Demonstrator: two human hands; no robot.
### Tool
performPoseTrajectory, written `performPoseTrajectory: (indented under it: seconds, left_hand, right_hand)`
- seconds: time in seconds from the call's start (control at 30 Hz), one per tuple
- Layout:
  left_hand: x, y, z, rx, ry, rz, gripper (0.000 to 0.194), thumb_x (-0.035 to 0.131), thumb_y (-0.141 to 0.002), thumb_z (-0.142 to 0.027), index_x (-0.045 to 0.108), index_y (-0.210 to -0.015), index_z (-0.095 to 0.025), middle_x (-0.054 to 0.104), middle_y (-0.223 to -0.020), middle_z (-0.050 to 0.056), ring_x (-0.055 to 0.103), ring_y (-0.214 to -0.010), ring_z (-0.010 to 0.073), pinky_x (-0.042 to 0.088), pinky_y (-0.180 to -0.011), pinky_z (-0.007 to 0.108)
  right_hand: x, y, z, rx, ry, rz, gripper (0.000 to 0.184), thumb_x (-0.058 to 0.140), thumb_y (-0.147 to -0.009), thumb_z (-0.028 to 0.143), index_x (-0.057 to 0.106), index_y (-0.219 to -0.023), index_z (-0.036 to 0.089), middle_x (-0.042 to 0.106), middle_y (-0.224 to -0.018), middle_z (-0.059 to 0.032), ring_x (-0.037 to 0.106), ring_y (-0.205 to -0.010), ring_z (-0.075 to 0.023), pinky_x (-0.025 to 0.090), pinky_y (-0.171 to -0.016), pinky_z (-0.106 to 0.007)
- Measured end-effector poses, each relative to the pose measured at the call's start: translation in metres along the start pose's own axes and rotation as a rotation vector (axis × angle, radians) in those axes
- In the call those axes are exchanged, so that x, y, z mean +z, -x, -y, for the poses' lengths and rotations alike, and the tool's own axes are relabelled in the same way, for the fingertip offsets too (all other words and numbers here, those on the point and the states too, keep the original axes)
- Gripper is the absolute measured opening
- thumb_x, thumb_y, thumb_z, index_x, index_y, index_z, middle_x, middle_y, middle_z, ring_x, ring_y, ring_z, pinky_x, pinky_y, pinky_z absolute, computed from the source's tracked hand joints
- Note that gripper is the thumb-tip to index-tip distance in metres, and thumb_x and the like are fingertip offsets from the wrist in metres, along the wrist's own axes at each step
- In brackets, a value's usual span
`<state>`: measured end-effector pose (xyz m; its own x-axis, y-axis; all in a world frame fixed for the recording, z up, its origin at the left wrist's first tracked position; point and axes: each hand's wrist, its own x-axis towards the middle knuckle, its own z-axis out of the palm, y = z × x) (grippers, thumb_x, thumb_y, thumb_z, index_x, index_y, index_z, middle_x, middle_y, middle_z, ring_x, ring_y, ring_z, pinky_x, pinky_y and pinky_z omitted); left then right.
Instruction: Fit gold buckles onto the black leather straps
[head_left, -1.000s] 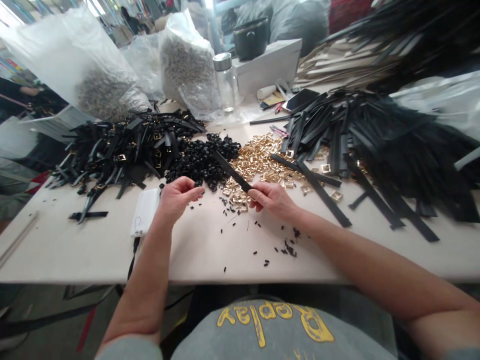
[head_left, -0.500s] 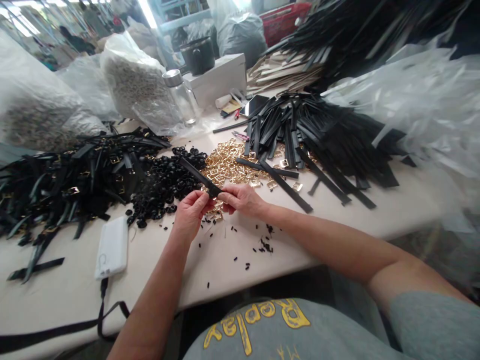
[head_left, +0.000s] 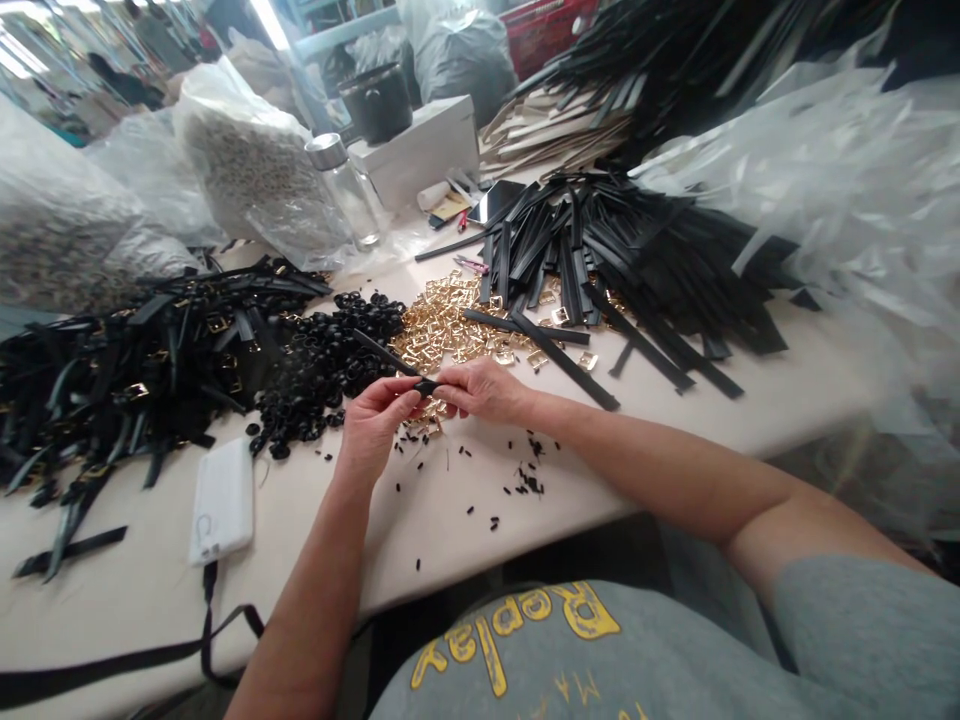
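Both hands pinch one black strap (head_left: pixel 386 352), which points up and to the left away from me. My left hand (head_left: pixel 379 415) grips its near end between thumb and fingers. Close beside it, my right hand (head_left: pixel 480 392) is closed on the same end, fingertips almost touching the left ones. Whether a buckle sits on the strap is hidden by the fingers. Just beyond my hands lies a heap of gold buckles (head_left: pixel 442 320), with a pile of small black loops (head_left: pixel 337 350) to its left. Tiny black bits (head_left: pixel 529 480) are scattered on the table in front of me.
Loose black straps (head_left: pixel 637 250) spread at the right. Straps with buckles (head_left: pixel 135 370) are heaped at the left, near a white power bank (head_left: pixel 223 500) with a black cable. Behind stand a glass bottle (head_left: pixel 345 190), a dark mug (head_left: pixel 376 105) and a filled plastic bag (head_left: pixel 236 150).
The strap has tilted and now shows its narrow edge. My fingers have drawn closer together around its near end. The whole view has shifted slightly.
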<state>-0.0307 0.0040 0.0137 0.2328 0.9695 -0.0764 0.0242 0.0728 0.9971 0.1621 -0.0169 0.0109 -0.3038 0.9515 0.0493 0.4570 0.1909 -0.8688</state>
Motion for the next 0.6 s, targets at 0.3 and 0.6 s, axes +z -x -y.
performPoseTrajectory:
  seconds: [0.3,0.6]
  left_hand:
    - [0.0009,0.0001,0.0018,0.012,-0.032,-0.023,0.023,0.079,-0.065,-0.035,0.074,-0.08,-0.019,0.071,-0.074,0.002,0.062,-0.057,0.0114,0.052,-0.059,0.025]
    - [0.0047,0.002,-0.0004,-0.004,-0.093,-0.018,0.022,0.08,-0.064,-0.034,0.069,-0.076,-0.019,0.068,-0.066,0.0,0.061,-0.052,0.0118,0.051,-0.053,0.024]
  right_hand:
    - [0.0007,0.0004,0.0005,-0.055,0.029,0.069,0.021,0.052,-0.093,0.022,0.067,-0.08,0.015,0.066,-0.064,0.0027,0.053,-0.054,-0.005,0.037,-0.061,-0.02]
    - [-0.0049,0.0017,0.0036,-0.061,0.214,0.099,0.02,0.054,-0.091,0.022,0.069,-0.078,0.017,0.066,-0.065,0.0016,0.05,-0.055,-0.007,0.032,-0.058,-0.022]
